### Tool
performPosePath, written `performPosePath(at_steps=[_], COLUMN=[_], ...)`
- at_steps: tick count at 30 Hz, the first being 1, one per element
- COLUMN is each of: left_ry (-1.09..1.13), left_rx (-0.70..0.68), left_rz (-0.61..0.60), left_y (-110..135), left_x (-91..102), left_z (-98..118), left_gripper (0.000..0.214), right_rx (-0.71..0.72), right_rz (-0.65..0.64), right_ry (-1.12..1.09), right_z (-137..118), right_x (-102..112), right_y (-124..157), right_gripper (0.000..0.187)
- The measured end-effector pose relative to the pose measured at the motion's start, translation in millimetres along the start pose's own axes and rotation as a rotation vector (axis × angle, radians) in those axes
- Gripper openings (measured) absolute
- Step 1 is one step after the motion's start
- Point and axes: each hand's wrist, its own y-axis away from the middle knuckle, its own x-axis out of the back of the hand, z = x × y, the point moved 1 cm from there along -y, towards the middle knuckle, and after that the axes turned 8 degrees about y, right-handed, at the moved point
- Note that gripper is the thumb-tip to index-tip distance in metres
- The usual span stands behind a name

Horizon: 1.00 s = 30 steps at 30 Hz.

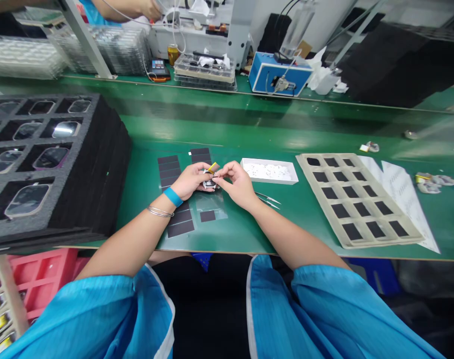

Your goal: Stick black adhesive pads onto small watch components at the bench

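My left hand (192, 180) is closed around a small square watch case (209, 184) with a silvery rim, held just above the table. A yellow piece (213, 167) stands up from the case's top edge. At the case's right side, my right hand (237, 185) has thumb and fingers pinched together; what they grip is too small to make out. Sheets of dark rectangular stickers (181, 228) lie under and beside my left hand. Below the case is a clear film (215, 205) with one dark rectangle on it. Tweezers (268, 200) rest beside my right wrist.
A white box (294, 175) of small white pieces stands behind my right hand. Rightward lies a beige compartment tray (326, 219) with dark squares, partly over paper sheets (409, 199). Stacked black foam trays (95, 164) rise at left. A shelf behind holds a blue machine (260, 75); another person's hand (151, 10) is beyond.
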Motion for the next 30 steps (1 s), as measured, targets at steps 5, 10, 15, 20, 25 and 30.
performPosePath(at_steps=[5,10,15,20,25,30], left_ry=[0.006,-0.001,-0.013,0.015,0.040,-0.006], left_rx=[0.002,0.009,0.012,0.006,-0.015,0.032], left_rz=[-0.003,0.006,0.016,0.026,0.045,0.012], left_y=[-0.8,-0.5,-0.1,1.8,3.8,5.1], left_x=[-0.7,-1.2,-1.3,-2.2,-2.8,-6.9], left_z=[-0.3,-0.5,-1.0,-1.6,-2.3,-3.1], left_gripper=[0.016,0.016,0.017,0.018,0.021,0.019], right_rx=[0.021,0.037,0.042,0.136,0.240,0.048], right_rz=[-0.018,-0.023,-0.025,-0.039,0.063,0.027], right_ry=[0.071,0.102,0.149,0.413,0.743,0.489], right_z=[1.7,0.5,-2.1,-10.6,-18.0,-9.1], right_x=[-0.2,-0.6,0.2,-0.5,-1.3,12.4], right_y=[1.9,2.3,2.9,6.0,5.6,-4.2], right_gripper=[0.027,0.025,0.024,0.014,0.016,0.045])
